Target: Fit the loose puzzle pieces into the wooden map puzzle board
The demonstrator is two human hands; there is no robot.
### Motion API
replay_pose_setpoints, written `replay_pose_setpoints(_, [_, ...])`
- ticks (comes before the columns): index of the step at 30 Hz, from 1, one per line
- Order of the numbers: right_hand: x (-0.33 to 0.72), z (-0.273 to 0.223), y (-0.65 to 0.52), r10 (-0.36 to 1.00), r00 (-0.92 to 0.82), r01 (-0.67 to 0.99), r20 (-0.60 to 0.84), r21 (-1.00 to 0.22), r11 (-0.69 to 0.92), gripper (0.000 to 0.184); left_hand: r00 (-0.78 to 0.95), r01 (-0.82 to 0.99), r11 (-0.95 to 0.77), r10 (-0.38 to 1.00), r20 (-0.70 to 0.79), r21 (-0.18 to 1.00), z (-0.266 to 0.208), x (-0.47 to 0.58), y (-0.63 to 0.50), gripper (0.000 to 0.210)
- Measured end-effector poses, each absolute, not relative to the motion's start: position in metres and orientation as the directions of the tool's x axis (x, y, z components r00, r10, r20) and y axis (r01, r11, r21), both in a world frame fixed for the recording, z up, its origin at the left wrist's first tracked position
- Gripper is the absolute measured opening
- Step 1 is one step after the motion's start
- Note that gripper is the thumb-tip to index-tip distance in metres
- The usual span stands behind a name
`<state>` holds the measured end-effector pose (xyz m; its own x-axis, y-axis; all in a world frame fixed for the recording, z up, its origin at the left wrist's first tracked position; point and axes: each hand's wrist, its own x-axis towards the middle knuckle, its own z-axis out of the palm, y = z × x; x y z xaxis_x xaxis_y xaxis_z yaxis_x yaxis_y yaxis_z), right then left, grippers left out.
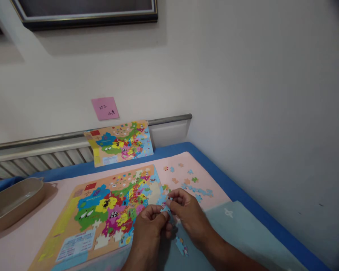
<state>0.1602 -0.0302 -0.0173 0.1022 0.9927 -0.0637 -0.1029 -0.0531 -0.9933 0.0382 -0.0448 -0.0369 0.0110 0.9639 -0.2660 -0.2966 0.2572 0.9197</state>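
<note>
Light blue jigsaw pieces (166, 206) are pinched between my two hands, just off the right edge of the puzzle board. My left hand (151, 226) grips them from the lower left, thumb and fingers closed. From the right, my right hand (186, 212) closes thumb and forefinger on them. How many pieces are joined there I cannot tell. Beside my hands lies the colourful map puzzle (101, 205), mostly filled, with pale gaps along its bottom and right side. More light blue pieces (182, 246) lie on the cloth below my right hand.
Several loose puzzle pieces (199, 190) are scattered on the pink cloth (203, 175) at the right. A printed map picture (121, 145) leans against the wall rail. At the left stands a beige oval tray (17, 205). A pink note (105, 108) sticks to the wall.
</note>
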Motion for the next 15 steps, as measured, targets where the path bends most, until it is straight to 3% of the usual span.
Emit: replay_pose_setpoints(15, [0.157, -0.019, -0.032, 0.994, 0.056, -0.235, -0.096, -0.969, -0.081, 0.025, -0.016, -0.224, 0.255, 0.964, -0.265, 0.941, -0.022, 0.034, -0.050, 0.034])
